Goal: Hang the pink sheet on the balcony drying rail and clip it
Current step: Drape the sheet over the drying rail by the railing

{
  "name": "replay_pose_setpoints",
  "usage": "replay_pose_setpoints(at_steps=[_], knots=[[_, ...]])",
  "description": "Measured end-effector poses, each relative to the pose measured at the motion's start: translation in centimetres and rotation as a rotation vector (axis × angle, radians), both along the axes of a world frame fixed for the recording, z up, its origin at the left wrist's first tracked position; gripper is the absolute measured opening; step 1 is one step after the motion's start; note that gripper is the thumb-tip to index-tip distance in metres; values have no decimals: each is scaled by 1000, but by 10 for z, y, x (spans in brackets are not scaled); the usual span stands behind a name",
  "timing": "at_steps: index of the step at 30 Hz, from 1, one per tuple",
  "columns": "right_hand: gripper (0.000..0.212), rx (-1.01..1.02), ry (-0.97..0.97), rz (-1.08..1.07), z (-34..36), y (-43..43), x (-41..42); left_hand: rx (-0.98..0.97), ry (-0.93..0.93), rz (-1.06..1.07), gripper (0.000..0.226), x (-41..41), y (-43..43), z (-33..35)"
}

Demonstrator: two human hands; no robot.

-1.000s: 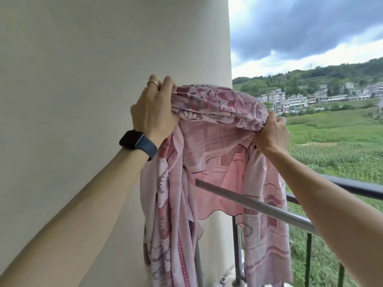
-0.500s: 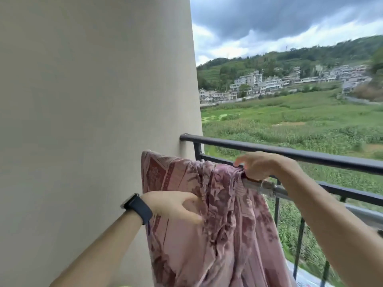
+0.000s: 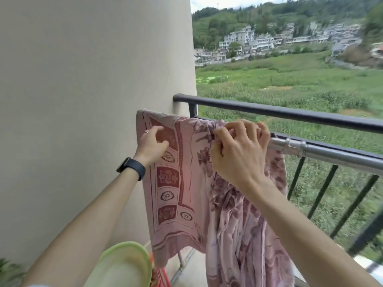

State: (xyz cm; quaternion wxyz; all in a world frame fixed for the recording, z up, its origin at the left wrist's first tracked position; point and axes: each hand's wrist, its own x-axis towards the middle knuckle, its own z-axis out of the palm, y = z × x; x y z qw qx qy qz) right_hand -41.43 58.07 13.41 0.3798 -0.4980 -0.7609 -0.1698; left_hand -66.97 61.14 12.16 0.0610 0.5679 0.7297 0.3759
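The pink patterned sheet (image 3: 186, 183) hangs over the silver drying rail (image 3: 323, 153), draped down on the near side, flat at the left and bunched at the right. My left hand (image 3: 152, 141) grips the sheet's left part near the top, by the wall, fingers curled into the cloth. At the rail top my right hand (image 3: 238, 150) pinches the bunched fabric, fingers curled over it. No clip is visible.
A black balcony railing (image 3: 290, 112) runs behind the drying rail, with vertical bars below. A beige wall (image 3: 83, 100) fills the left. A green basin (image 3: 124, 266) sits low at the front beside something red (image 3: 162, 276). Fields and houses lie beyond.
The sheet was lifted high, then lowered onto the rail. Since half a second ago the left part has been spread flat, and both hands have shifted along its top edge.
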Motion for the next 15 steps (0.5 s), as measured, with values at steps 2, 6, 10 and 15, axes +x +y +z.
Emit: replay_pose_setpoints(at_steps=[2, 6, 10, 15], knots=[[28, 6, -25, -26, 0, 2, -29, 131, -88, 73, 51, -21, 9, -6], [39, -81, -73, -14, 15, 17, -98, 168, -275, 134, 63, -73, 29, -8], [64, -201, -131, -75, 28, 56, -156, 31, -392, 14, 71, -113, 56, -3], [42, -114, -234, -143, 6, 87, -178, 137, -552, -131, 33, -129, 72, 6]])
